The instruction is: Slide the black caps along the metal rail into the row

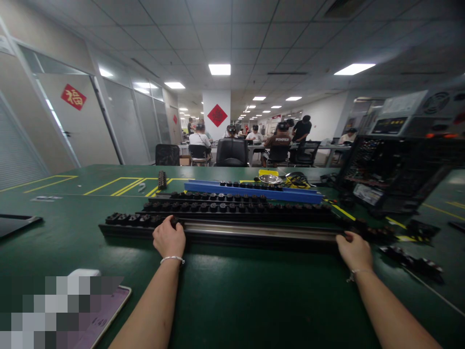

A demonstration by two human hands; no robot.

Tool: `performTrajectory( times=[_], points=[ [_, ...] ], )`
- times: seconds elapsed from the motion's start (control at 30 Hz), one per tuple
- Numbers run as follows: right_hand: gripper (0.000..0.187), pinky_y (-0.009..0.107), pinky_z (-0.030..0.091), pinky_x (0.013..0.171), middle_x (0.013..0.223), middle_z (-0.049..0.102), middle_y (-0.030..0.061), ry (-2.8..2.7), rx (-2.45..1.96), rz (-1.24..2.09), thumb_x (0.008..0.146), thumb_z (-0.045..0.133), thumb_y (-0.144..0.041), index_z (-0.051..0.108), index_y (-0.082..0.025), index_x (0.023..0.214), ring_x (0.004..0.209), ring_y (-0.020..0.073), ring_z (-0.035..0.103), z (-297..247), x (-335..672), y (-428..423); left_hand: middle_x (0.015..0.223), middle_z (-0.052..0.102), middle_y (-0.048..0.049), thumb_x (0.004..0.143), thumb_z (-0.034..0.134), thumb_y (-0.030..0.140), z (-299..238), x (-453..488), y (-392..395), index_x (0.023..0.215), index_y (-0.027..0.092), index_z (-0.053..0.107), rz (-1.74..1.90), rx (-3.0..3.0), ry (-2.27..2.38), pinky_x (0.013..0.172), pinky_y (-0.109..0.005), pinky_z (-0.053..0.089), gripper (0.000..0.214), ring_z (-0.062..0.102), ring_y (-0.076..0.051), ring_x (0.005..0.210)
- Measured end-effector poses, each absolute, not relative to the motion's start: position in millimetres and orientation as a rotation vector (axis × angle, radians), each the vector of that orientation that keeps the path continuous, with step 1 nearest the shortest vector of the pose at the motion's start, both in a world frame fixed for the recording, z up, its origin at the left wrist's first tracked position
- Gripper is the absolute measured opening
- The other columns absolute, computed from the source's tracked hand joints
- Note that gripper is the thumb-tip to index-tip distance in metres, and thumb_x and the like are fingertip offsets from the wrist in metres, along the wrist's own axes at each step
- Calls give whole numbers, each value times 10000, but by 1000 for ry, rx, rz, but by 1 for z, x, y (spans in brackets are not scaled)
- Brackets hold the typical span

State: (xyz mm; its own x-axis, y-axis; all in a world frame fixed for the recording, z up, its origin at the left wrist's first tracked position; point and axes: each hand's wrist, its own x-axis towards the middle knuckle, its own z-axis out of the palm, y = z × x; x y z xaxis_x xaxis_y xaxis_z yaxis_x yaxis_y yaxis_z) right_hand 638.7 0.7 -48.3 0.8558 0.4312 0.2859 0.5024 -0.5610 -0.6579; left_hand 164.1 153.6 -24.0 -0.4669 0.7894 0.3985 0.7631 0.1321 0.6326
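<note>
A long black rail (254,231) with a bright metal channel lies across the green table in front of me, small black parts seated along its left stretch. My left hand (169,238) is closed on the rail near its left part, fingers curled over the black parts there. My right hand (354,250) grips the rail's right end, fingers wrapped over the edge. Both wrists wear thin bracelets. Behind it lie a second black rail (236,207) filled with black parts and a blue rail (254,190).
An open computer case (395,160) stands at the right. Loose black strips (410,261) lie near my right hand. A phone (105,315) sits at the lower left, a dark tray (14,224) at the far left. Several people sit at desks beyond the table.
</note>
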Motion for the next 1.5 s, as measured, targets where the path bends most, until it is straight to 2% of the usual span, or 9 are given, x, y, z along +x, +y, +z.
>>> performTrajectory(
  times=[0.33, 0.7, 1.13, 1.5],
  points=[
    [527, 426, 402, 943, 1068, 599, 169, -697, -2273, -93, 719, 445, -373, 576, -85, 1140, 1094, 322, 498, -49, 640, 1, 1104, 619, -139, 812, 464, 340, -24, 165, 154, 1185, 187, 525, 1256, 1577, 2323, 913, -455, 401, 407, 467, -299, 1140],
    [525, 426, 395, 953, 1048, 599, 168, -697, -2254, -83, 710, 449, -368, 582, -80, 1129, 1086, 318, 499, -49, 642, 1, 1098, 627, -118, 794, 483, 343, -22, 168, 151, 1167, 190, 534, 1244, 1583, 2328, 915, -428, 398, 406, 484, -290, 1130],
    [464, 438, 414, 906, 982, 591, 141, -671, -2223, -88, 694, 470, -379, 600, -134, 1066, 1036, 304, 510, -52, 644, 1, 1108, 637, -90, 773, 514, 353, -19, 170, 149, 1133, 204, 549, 1235, 1581, 2314, 928, -406, 379, 391, 499, -277, 1121],
    [476, 440, 416, 890, 989, 579, 151, -685, -2224, -98, 696, 462, -385, 599, -127, 1072, 1016, 308, 512, -53, 645, 1, 1107, 637, -88, 755, 531, 353, -22, 171, 151, 1104, 211, 564, 1256, 1590, 2321, 931, -418, 365, 378, 515, -279, 1098]
  ],
)
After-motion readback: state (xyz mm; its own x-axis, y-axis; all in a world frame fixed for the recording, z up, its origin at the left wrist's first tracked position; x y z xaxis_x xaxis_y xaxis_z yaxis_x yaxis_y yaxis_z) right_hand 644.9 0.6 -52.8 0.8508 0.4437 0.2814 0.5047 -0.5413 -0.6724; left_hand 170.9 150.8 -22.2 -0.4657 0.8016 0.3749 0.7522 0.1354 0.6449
